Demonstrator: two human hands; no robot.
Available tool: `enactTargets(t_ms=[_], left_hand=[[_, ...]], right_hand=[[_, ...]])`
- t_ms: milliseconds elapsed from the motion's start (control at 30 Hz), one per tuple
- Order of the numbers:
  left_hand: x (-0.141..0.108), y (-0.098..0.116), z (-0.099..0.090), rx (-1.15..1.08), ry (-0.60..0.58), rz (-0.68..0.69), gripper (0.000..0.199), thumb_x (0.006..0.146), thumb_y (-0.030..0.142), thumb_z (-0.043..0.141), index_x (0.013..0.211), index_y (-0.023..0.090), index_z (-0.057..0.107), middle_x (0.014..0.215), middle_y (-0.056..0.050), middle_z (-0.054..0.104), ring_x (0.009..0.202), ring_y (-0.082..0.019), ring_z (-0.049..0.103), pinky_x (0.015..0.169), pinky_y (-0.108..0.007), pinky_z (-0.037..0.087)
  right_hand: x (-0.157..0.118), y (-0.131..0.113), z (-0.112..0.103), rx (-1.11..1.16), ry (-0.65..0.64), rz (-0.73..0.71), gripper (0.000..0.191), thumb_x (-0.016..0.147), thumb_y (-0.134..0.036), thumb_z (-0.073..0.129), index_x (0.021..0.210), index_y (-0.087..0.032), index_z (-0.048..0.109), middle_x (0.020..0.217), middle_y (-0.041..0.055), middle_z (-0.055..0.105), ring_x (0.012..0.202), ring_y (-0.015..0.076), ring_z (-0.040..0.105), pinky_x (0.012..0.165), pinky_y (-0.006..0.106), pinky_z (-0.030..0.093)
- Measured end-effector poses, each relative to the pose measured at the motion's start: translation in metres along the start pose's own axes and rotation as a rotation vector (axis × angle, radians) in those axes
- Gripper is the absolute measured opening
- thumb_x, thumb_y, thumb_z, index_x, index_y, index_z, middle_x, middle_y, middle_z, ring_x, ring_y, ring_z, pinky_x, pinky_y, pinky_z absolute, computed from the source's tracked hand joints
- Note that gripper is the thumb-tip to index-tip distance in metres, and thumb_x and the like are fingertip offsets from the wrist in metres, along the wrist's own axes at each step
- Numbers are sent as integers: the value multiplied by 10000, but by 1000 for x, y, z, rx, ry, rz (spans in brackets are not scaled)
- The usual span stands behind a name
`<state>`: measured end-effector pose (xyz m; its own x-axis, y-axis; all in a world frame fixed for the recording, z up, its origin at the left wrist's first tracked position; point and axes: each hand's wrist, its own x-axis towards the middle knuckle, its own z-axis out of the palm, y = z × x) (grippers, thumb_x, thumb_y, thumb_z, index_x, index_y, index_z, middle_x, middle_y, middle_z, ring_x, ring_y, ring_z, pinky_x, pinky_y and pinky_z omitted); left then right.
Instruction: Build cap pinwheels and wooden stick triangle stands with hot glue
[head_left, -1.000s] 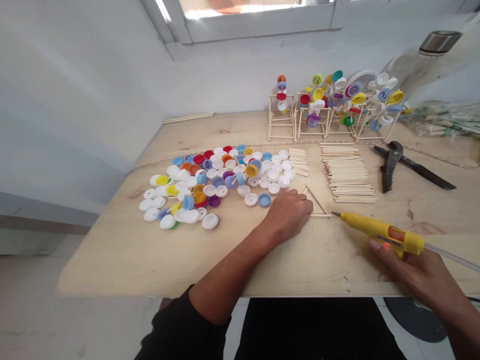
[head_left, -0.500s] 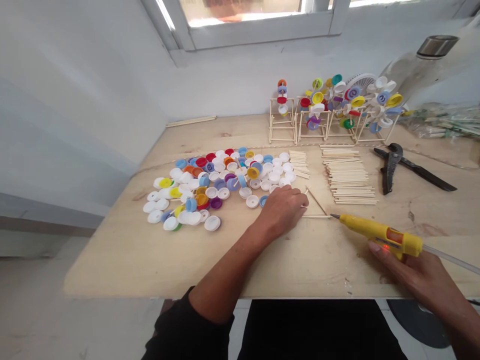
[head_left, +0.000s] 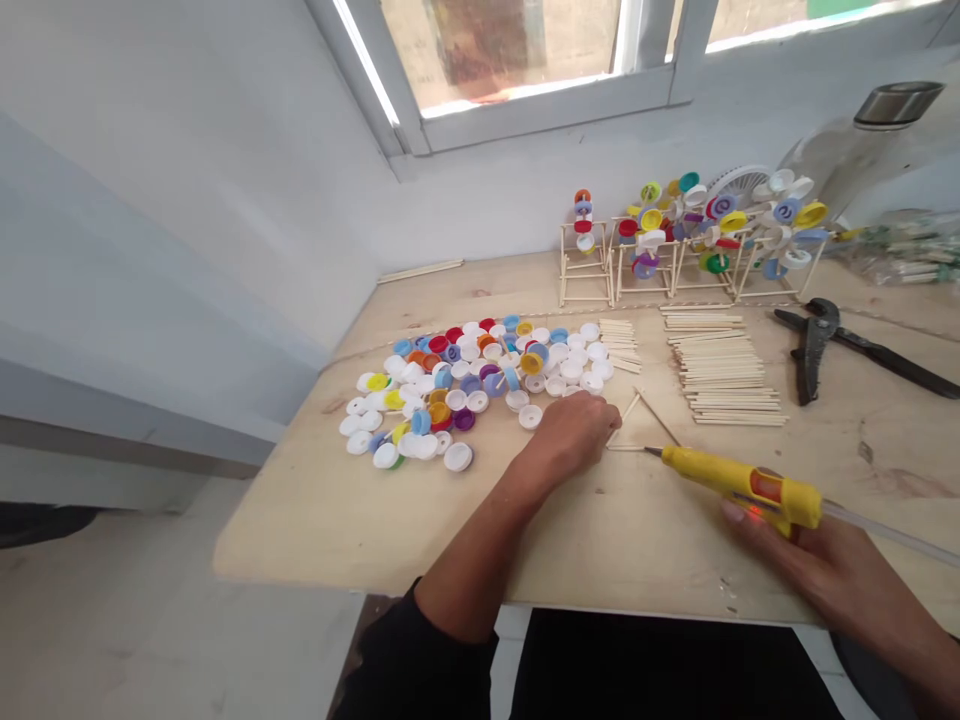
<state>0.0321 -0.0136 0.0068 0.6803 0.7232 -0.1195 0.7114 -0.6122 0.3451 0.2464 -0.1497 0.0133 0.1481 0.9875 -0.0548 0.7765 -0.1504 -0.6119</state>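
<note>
My right hand grips a yellow hot glue gun by its handle, with a small red light glowing near the trigger. Its dark nozzle points left and meets or hangs just over a thin wooden stick lying on the table. Two more sticks lean together above it, a right-hand one and a left-hand one, making a triangle. My left hand is closed at the triangle's left corner, fingers pinching the stick ends. Its fingertips are partly hidden.
Many coloured bottle caps spread across the left of the table. Cut sticks lie in rows, with black-handled cutters to their right. Stick frames with cap wheels stand along the wall, near a clear bottle.
The glue gun's nozzle has moved left from the triangle's right corner to along the lower stick. My left hand stays at the left corner. The whole view has shifted with my head.
</note>
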Motion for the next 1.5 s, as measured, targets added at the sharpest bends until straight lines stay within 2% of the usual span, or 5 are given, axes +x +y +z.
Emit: enactTargets(t_ms=[133, 333, 800, 1267, 1500], left_hand=[[-1, 0, 0, -115, -24, 23, 298, 789, 93, 437, 891, 199, 696, 921, -43, 718, 875, -192, 628, 745, -289, 460], [-2, 2, -4, -229, -58, 47, 291, 798, 98, 444, 925, 197, 686, 907, -17, 723, 812, -154, 637, 708, -247, 461], [6, 6, 6, -165, 6, 59, 231, 842, 149, 449, 897, 198, 667, 955, -28, 703, 850, -174, 613, 700, -264, 450], [10, 2, 10, -220, 9, 57, 192, 798, 124, 473, 767, 188, 651, 849, -14, 687, 755, -142, 591, 637, -232, 413], [9, 2, 9, -221, 16, 7, 210, 825, 144, 469, 880, 200, 663, 935, -25, 708, 846, -167, 620, 718, -257, 453]], right_hand=[[2, -6, 5, 58, -107, 6, 430, 779, -622, 480, 732, -237, 665, 690, 0, 717, 626, 211, 672, 576, 269, 526], [3, -4, 10, 8, -103, -36, 458, 798, -625, 453, 807, -225, 676, 756, 22, 727, 686, 220, 682, 603, 271, 527], [6, -10, 18, -172, -66, -176, 398, 868, -539, 414, 898, -231, 664, 939, 34, 719, 814, 217, 690, 627, 257, 531], [10, -9, 17, -186, -99, -175, 423, 866, -558, 389, 866, -236, 663, 860, 35, 720, 730, 211, 686, 588, 269, 524], [11, -10, 16, -171, -96, -166, 414, 847, -569, 412, 836, -248, 673, 837, 31, 723, 726, 225, 687, 568, 281, 523]])
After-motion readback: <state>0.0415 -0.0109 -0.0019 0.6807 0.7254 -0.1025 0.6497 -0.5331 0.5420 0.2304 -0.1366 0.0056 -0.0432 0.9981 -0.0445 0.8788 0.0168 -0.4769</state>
